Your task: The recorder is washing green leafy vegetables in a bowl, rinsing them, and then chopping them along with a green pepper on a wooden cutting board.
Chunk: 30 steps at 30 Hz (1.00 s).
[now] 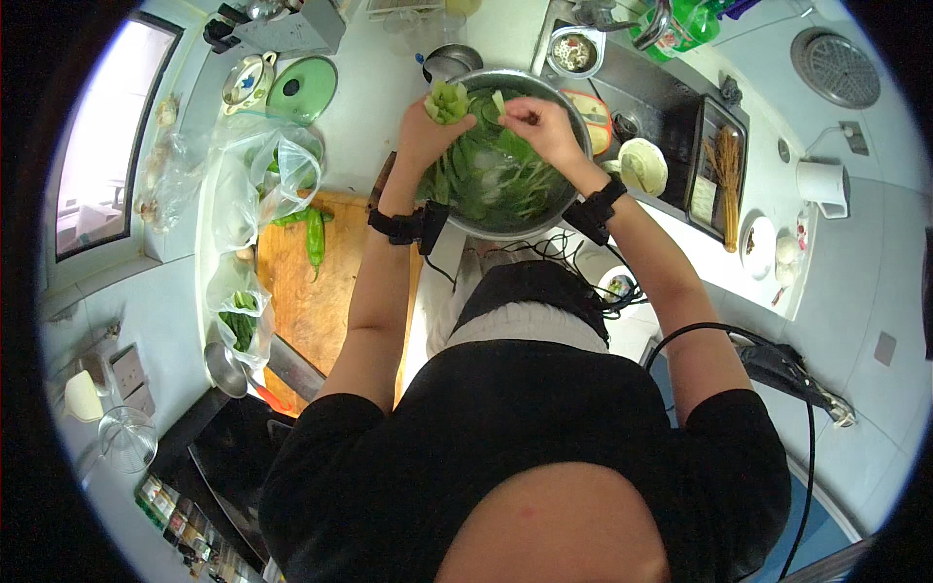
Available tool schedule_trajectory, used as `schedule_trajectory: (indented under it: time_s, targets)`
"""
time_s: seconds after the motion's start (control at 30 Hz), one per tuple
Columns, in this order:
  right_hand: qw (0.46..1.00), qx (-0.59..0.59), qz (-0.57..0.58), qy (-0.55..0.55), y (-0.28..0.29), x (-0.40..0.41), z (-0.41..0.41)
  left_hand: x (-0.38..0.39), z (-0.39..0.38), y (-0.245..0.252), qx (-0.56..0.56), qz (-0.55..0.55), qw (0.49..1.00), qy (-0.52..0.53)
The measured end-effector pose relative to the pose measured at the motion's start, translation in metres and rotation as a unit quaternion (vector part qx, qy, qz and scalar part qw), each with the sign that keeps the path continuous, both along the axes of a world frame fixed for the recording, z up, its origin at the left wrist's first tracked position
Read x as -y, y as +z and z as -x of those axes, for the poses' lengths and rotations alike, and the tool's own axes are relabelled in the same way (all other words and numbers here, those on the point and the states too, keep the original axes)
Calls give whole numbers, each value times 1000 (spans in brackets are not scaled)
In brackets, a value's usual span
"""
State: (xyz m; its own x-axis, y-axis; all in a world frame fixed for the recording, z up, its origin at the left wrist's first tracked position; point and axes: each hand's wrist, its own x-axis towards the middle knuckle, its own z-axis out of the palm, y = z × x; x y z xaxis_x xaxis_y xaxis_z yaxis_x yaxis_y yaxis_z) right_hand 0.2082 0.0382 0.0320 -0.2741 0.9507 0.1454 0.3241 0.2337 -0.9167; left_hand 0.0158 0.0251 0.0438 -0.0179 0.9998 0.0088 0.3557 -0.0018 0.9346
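Note:
A large metal basin with water and leafy greens stands before me at the counter's edge. Over its left rim, my left hand is closed around the base of a leafy green vegetable, whose pale cut stalks face up. My right hand pinches a single pale green stalk above the basin, a little apart from the left hand. The lower end of that stalk is hard to make out against the leaves. Black straps circle both wrists.
Green peppers lie on a wooden cutting board at left, with a cleaver near its lower edge. Plastic bags and a green glass lid are beyond. At right are a sink and a tray. Black cables hang below the basin.

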Motion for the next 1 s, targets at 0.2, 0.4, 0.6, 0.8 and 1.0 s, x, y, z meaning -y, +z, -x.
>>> schedule_trajectory:
  time_s: [0.2,0.4,0.6,0.8,1.0]
  targets:
    - [998,-13,-65,-16,36,1,25,4,-17,3,177,-17,984,7]
    - [977,-11,-125,170,66,7,20,7,2,11,168,-71,976,121]
    - [980,165,25,110,-37,-22,-26,5,12,4,167,-92,975,111]
    - [870,474,-29,130,-59,8,-6,10,2,11,93,-57,990,86]
    - [905,383,-140,120,-58,13,-7,12,-7,2,-61,-120,989,-59]
